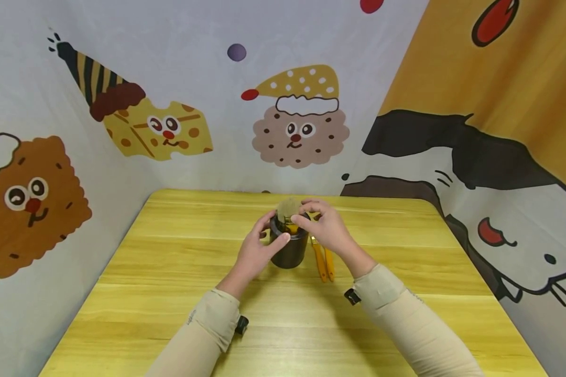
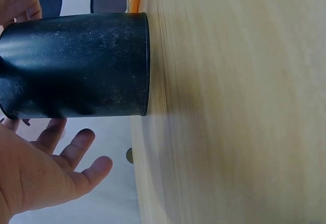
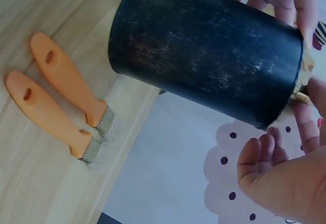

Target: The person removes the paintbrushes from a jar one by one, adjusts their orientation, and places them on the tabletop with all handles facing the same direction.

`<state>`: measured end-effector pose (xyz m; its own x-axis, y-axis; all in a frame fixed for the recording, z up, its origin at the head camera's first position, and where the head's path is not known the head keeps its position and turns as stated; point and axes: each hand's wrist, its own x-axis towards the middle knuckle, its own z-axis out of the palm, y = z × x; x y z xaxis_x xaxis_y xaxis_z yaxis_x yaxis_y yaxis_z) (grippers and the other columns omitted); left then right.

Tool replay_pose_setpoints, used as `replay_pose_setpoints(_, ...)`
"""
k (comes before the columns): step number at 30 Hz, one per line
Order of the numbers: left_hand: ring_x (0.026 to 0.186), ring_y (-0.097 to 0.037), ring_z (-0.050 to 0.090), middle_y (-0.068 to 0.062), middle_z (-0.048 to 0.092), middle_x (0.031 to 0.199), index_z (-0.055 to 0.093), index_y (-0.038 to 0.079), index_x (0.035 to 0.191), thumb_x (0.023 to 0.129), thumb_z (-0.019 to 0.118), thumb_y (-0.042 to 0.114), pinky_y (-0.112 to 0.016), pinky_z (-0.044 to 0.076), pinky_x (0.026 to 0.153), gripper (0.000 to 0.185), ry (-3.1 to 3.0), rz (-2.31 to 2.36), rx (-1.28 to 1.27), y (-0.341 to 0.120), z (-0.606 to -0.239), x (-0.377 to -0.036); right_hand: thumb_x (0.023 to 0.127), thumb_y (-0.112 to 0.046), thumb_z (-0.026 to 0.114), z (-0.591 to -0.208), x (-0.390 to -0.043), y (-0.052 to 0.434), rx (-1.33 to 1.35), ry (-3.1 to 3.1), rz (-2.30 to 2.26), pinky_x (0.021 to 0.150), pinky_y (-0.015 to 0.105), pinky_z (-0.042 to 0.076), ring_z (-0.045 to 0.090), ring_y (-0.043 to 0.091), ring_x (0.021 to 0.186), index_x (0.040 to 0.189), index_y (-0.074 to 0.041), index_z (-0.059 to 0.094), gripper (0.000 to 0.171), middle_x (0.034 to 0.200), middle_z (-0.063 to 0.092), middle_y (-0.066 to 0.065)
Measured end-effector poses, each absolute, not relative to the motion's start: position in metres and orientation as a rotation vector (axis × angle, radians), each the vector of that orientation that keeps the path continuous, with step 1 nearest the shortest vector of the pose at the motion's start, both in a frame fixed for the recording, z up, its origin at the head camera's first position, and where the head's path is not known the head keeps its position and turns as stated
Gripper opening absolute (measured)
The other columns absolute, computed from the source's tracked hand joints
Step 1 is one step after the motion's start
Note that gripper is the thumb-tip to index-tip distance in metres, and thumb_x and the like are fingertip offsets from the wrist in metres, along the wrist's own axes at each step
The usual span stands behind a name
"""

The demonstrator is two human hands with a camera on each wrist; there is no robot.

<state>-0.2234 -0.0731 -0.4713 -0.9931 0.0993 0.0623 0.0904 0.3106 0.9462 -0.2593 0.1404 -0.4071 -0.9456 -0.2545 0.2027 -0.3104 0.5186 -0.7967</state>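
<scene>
Wooden table: left hand grips black cup; right hand pinches brush at the rim. Best to steady the cup and lower the brush straight. Two orange handles lie just right.

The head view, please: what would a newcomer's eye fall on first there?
Most striking is the black cup standing at the middle of the yellow wooden table, with a brush sticking out of its top. The left hand holds the cup's side while the right hand pinches at the brush by the rim. Just right of the cup lie two orange-handled tools side by side, and cartoon biscuit characters cover the walls behind.
</scene>
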Motion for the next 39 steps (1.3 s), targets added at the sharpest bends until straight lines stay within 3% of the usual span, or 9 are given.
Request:
replay_pose_setpoints(4,0.138,-0.035,0.054,-0.002,0.056,0.155,0.037,0.056,0.159,0.096,0.072,0.062,-0.059,0.049,0.111,0.073,2.534,1.838,0.168,-0.073,-0.473,-0.225,0.101,-0.039,0.076,-0.402,-0.26,0.144,0.46,-2.643,1.497,0.093,0.046,0.059,0.068,0.028,0.113,0.114,-0.016,0.077,0.027,0.129,0.073,0.008)
replay_pose_setpoints(8,0.139,-0.036,0.054,-0.004,0.055,0.157,0.036,0.055,0.16,0.097,0.073,0.061,-0.061,0.05,0.11,0.073,2.529,1.838,0.165,-0.073,-0.473,-0.224,0.103,-0.039,0.073,-0.399,-0.26,0.147,0.476,-2.596,1.576,0.08,0.038,0.056,0.066,0.027,0.093,0.116,-0.015,0.075,0.027,0.107,0.075,0.008)
replay_pose_setpoints(15,0.137,-0.036,0.055,-0.005,0.054,0.157,0.036,0.054,0.161,0.097,0.072,0.063,-0.059,0.05,0.11,0.075,2.526,1.841,0.175,-0.074,-0.473,-0.224,0.104,-0.037,0.072,-0.398,-0.261,0.151,0.474,-2.543,1.653,0.075,0.031,0.053,0.065,0.032,0.092,0.116,-0.014,0.074,0.027,0.105,0.072,0.009)
replay_pose_setpoints(22,0.136,-0.035,0.056,-0.003,0.055,0.156,0.036,0.058,0.158,0.097,0.072,0.062,-0.059,0.052,0.108,0.071,2.53,1.84,0.163,-0.073,-0.473,-0.224,0.103,-0.034,0.074,-0.392,-0.264,0.157,0.439,-2.468,1.677,0.078,0.033,0.056,0.065,0.023,0.089,0.114,-0.011,0.075,0.026,0.103,0.071,0.005)
replay_pose_setpoints(30,0.134,-0.034,0.056,-0.002,0.055,0.155,0.037,0.06,0.157,0.097,0.072,0.062,-0.057,0.052,0.107,0.07,2.526,1.845,0.171,-0.073,-0.473,-0.224,0.102,-0.03,0.076,-0.381,-0.269,0.173,0.342,-2.324,1.742,0.073,0.024,0.051,0.06,0.015,0.084,0.113,0.0,0.074,0.031,0.092,0.068,-0.01)
replay_pose_setpoints(39,0.133,-0.034,0.057,-0.001,0.056,0.154,0.037,0.06,0.157,0.097,0.073,0.062,-0.056,0.054,0.104,0.07,2.529,1.841,0.165,-0.072,-0.472,-0.223,0.103,-0.032,0.075,-0.384,-0.267,0.198,0.198,-2.308,1.871,0.078,0.023,0.053,0.058,0.014,0.083,0.102,-0.009,0.071,0.024,0.084,0.065,-0.012)
